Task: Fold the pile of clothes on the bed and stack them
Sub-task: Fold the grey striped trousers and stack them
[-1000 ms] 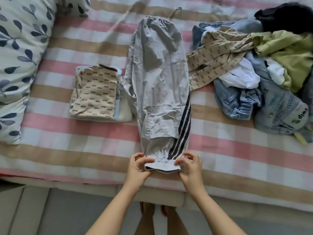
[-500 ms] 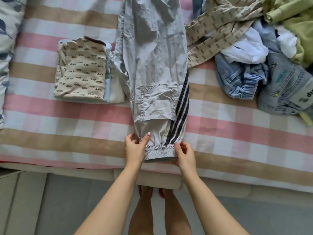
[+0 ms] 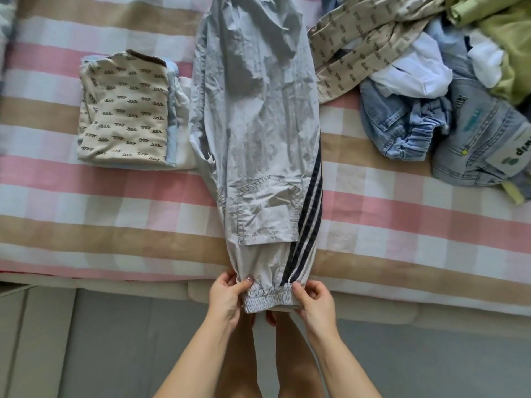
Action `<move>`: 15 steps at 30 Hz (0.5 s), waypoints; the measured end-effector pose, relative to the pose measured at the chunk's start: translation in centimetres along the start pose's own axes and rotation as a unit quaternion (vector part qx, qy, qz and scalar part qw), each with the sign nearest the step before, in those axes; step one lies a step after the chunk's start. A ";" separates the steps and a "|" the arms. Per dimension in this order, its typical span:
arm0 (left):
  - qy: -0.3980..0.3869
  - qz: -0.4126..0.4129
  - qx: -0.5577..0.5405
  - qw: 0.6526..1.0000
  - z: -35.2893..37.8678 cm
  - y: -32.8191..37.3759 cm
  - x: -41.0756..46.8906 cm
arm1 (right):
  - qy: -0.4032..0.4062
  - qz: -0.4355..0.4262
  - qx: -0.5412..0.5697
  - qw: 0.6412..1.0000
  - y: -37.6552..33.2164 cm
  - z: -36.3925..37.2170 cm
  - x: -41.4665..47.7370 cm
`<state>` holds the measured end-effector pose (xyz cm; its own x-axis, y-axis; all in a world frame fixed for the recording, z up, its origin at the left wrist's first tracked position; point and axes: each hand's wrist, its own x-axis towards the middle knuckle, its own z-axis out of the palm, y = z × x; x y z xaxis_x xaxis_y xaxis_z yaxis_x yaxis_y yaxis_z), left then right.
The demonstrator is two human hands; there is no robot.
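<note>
Pink-and-tan checked bedspread (image 3: 115,214) carries grey track pants (image 3: 258,139) laid flat, long axis running straight away from the person; left hand (image 3: 225,297) and right hand (image 3: 316,301) each pinch one side of the elastic cuff (image 3: 271,300) at the near bed edge, equally close, so the fold probably runs forward.

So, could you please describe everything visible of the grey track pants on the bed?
The grey track pants are thin, crinkled fabric with dark side stripes, a patch pocket and an elastic cuff. They lie lengthwise on the checked bed sheet, waist out of frame, cuff past the bed's edge. The left hand and right hand pinch the cuff's two sides; the folded stack touches their left edge.
</note>
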<state>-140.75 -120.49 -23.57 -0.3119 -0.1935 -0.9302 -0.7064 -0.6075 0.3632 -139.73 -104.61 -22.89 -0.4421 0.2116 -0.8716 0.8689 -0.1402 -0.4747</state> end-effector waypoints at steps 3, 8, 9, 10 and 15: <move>0.053 0.043 0.070 0.995 0.2 -0.1 -0.8 | 0.007 -0.020 -0.038 0.999 0.1 -0.3 -0.6; 0.174 0.386 0.256 0.869 2.5 5.9 -1.2 | 0.097 -0.215 -0.092 0.968 -6.4 1.0 1.1; 0.154 0.435 0.292 0.838 3.3 7.5 -0.7 | 0.100 -0.232 -0.088 0.963 -8.2 1.5 2.1; 0.136 0.472 0.322 0.809 4.0 9.0 -0.2 | 0.102 -0.242 -0.092 0.961 -9.9 2.0 3.2; 0.107 0.513 0.386 0.759 7.1 14.6 3.1 | 0.101 -0.263 -0.143 0.949 -15.5 4.3 8.0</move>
<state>-156.53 -124.46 -20.81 -0.8976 -0.4308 -0.0931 -0.3487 0.5651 0.7477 -157.69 -104.93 -23.02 -0.8052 0.3643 -0.4678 0.5767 0.2976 -0.7609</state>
